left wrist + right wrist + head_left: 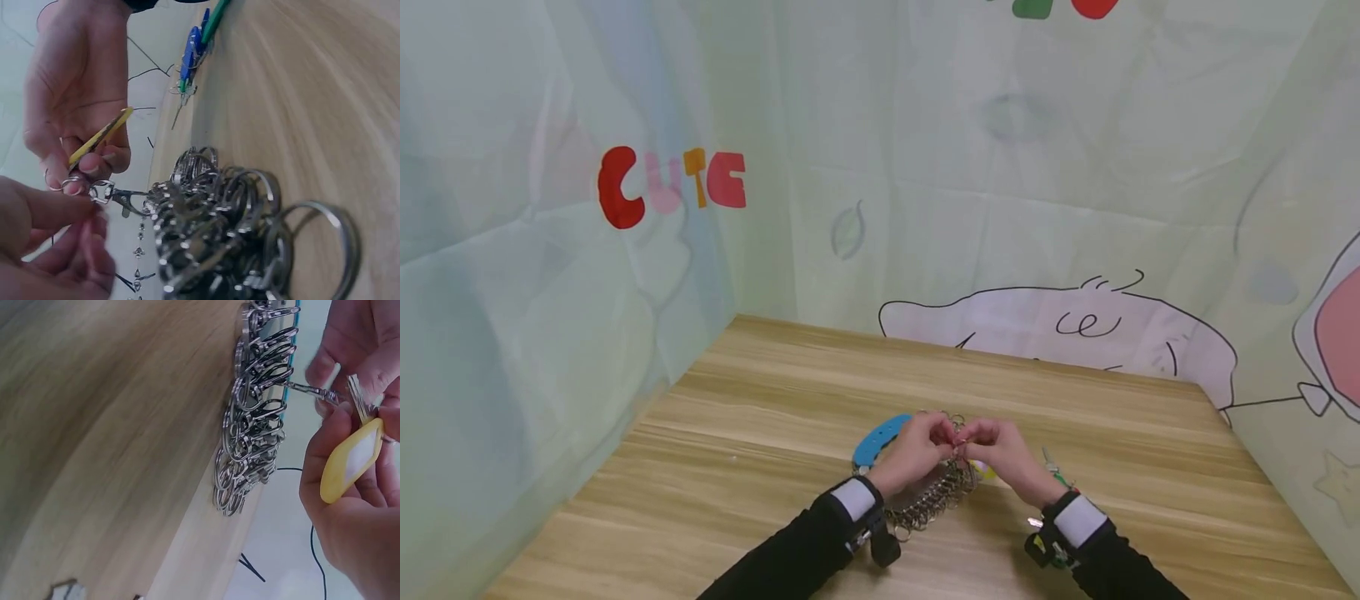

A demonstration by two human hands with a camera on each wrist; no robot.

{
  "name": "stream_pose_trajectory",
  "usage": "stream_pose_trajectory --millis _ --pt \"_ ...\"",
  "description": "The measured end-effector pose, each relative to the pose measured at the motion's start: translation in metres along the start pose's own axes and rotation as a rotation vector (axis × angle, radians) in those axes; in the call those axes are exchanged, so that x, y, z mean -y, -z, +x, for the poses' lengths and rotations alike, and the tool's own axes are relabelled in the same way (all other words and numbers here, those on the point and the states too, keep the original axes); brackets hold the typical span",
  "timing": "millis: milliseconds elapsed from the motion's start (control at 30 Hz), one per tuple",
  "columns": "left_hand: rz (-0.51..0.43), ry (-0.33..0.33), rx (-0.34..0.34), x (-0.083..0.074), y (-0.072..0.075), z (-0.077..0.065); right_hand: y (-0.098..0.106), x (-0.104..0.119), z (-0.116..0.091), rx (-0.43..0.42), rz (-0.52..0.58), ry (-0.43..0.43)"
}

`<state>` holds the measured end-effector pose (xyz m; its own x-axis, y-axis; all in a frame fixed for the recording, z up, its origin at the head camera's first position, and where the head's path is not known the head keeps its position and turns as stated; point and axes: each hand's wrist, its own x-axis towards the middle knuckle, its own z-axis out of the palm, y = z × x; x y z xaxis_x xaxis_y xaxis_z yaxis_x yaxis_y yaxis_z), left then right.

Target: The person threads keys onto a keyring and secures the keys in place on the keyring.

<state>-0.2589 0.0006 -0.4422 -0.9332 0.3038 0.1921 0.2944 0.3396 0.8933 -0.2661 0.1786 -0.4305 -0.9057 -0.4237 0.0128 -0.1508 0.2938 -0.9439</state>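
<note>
Left hand [916, 454]: fingers pinch the swivel end of a metal clasp [117, 194], whose hook end meets a heap of metal rings [247, 428] above the counter [700, 433]. Right hand [1006, 454]: fingers grip a small ring [70, 179] just beside the clasp; a yellow tag [335, 478] and key [358, 399] sit against them. A blue strap [874, 442] shows behind the left hand. Exact finger contact partly hidden.

Pale backdrop [895, 150] hangs behind wood tbl [700, 500] — w/ multicol. "CUTE" ltrs [674, 187].
</note>
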Motion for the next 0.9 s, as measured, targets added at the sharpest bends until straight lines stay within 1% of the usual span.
stream_pose_trajectory --millis 133,200,267,333,400,567,633,700,767,833,900 --pt "0.056 -0.094 -0.027 -0.0002 -0.0014 0.0007 0.0020 0.0018 0.0000 -0.037 0.007 -0.039" --pt "0.072 -0.114 -0.037 -0.0001 -0.0019 0.0005 0.0027 0.0021 -0.0003 -0.040 0.012 -0.046" --pt "0.071 -0.117 -0.043 0.0000 -0.0024 0.0002 0.0034 0.0021 -0.0007 -0.032 0.011 -0.045" --pt "0.057 -0.100 -0.048 -0.0002 -0.0029 -0.0002 0.0037 0.0020 -0.0013 -0.023 0.015 -0.038" --pt "0.024 -0.069 -0.047 -0.0001 -0.0034 -0.0001 0.0037 0.0021 -0.0022 -0.013 0.017 -0.027" --pt "-0.073 0.038 -0.034 -0.0015 -0.0015 -0.0017 0.0028 0.0016 -0.0031 0.016 0.012 0.012" --pt "-0.079 0.047 -0.024 -0.0027 0.0002 -0.0029 0.0024 0.0011 -0.0026 0.027 0.015 0.017" --pt "-0.059 0.027 -0.013 -0.0032 0.0015 -0.0034 0.0020 0.0009 -0.0018 0.034 0.030 0.010" --pt "-0.022 -0.016 -0.013 -0.0021 0.0016 -0.0032 0.0019 0.0007 -0.0007 0.031 0.049 -0.006" --pt "0.016 -0.058 -0.022 -0.0006 0.0010 -0.0035 0.0022 0.0004 -0.0002 0.021 0.068 -0.022" --pt "0.037 -0.084 -0.035 0.0010 0.0002 -0.0043 0.0025 0.0000 -0.0002 0.010 0.084 -0.038"
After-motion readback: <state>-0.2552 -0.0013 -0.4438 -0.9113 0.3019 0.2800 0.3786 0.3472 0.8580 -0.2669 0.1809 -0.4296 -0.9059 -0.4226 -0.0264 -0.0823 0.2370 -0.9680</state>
